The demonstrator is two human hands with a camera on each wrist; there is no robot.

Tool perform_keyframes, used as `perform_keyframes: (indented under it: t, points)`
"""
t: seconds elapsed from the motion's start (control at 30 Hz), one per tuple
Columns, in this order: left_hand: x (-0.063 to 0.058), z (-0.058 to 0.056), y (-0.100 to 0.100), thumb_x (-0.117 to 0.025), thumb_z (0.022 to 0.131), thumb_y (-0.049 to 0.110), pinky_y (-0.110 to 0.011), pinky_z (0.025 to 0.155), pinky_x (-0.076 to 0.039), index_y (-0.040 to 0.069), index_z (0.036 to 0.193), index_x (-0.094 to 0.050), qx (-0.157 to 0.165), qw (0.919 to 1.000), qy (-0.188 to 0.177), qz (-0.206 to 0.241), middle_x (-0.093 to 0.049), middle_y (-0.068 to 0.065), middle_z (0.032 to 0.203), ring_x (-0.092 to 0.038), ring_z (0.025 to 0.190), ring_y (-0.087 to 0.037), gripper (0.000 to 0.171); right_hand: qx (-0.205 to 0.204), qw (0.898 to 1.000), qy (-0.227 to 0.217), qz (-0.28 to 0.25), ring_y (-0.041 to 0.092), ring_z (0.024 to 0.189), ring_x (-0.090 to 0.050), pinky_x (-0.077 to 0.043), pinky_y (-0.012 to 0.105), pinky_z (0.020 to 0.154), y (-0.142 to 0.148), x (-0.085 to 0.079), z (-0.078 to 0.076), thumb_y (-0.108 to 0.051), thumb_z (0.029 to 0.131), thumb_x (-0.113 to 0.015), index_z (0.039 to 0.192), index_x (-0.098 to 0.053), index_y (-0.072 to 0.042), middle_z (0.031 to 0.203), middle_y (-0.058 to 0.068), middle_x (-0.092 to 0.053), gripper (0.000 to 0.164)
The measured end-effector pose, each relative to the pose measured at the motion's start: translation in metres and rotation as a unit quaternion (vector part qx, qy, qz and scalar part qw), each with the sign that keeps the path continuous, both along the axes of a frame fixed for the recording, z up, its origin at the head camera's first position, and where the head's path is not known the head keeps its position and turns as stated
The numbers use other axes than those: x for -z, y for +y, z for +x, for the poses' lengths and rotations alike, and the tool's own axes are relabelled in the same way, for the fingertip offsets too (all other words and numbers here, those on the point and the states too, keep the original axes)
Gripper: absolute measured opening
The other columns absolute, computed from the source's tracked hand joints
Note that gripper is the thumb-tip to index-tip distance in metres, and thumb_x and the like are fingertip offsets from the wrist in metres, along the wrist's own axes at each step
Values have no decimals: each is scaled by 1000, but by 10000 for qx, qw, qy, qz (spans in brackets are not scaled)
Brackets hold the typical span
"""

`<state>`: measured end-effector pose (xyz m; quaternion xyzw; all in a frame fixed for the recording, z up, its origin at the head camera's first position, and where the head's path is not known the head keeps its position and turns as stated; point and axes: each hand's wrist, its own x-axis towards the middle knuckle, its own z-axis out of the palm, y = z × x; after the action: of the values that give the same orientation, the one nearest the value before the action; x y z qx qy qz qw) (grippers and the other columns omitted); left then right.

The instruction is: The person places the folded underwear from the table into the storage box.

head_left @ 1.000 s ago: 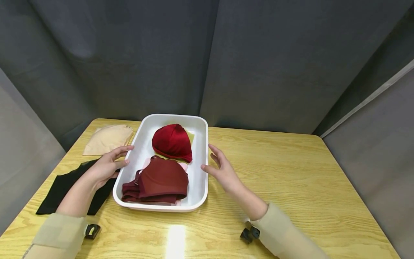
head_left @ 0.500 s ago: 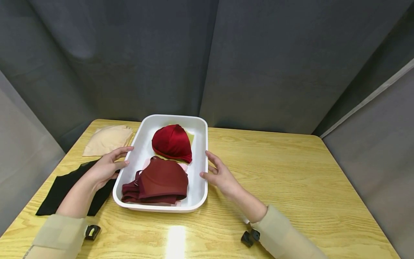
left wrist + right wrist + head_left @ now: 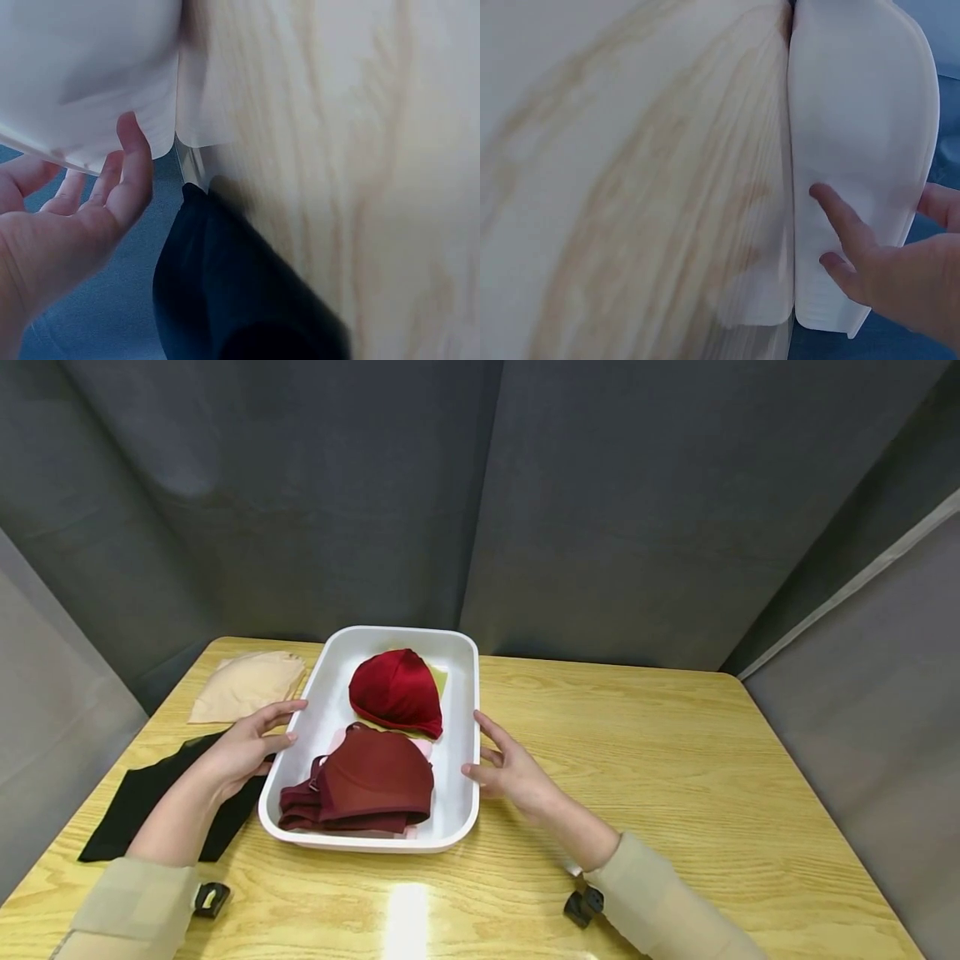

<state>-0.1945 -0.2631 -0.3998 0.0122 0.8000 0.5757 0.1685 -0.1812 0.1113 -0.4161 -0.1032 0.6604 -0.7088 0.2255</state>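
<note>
A white plastic tray (image 3: 322,647) stands on the table, holding a folded maroon bra (image 3: 375,781) in its near half. Behind that lies a shiny red bra cup (image 3: 397,689), with bits of pale pink and yellow fabric showing underneath. My left hand (image 3: 247,747) grips the tray's left side, thumb at the rim and fingers along the outer wall. On the opposite side, my right hand (image 3: 517,777) holds the tray with its thumb over the rim. In the right wrist view, two fingers (image 3: 840,221) lie against the outer wall.
Left of the tray, a folded beige garment (image 3: 243,687) lies at the back of the wooden table (image 3: 637,760). A black garment (image 3: 150,802) is spread nearer, partly beneath my left forearm. Grey curtains (image 3: 600,510) enclose the back and sides.
My right hand has come in from slightly right of the tray and down along its side, its thumb and fingers now on it. The left hand and the garments have stayed put.
</note>
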Motion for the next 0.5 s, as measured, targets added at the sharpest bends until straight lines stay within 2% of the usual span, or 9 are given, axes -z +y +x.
perform_keyframes:
  t: [0.17, 0.4, 0.5]
  points:
    - [-2, 1, 0, -45, 100, 12, -37, 80, -51, 11, 150, -24, 5, 10000, 31, -76, -27, -23, 145, -49, 113, -28, 55, -42, 9999, 31, 150, 42, 129, -40, -51, 48, 82, 1, 0, -1, 0, 90, -59, 153, -12, -22, 158, 9, -11, 81]
    - [-4, 2, 3, -44, 100, 12, -39, 81, -51, 9, 149, -25, 25, 9994, 215, -276, -28, -25, 145, -46, 118, -34, 53, -74, 9992, 1, 389, 43, 124, -45, -51, 51, 81, 1, -1, -2, -3, 90, -60, 152, -12, -23, 151, 21, -28, 81]
    - [-5, 4, 7, -43, 100, 11, -41, 82, -51, 8, 149, -25, 33, 9987, 326, -403, -29, -26, 145, -45, 119, -37, 52, -81, 9990, 1, 448, 43, 124, -45, -51, 50, 81, 2, -1, -1, -3, 90, -60, 153, -11, -24, 149, 24, -30, 82]
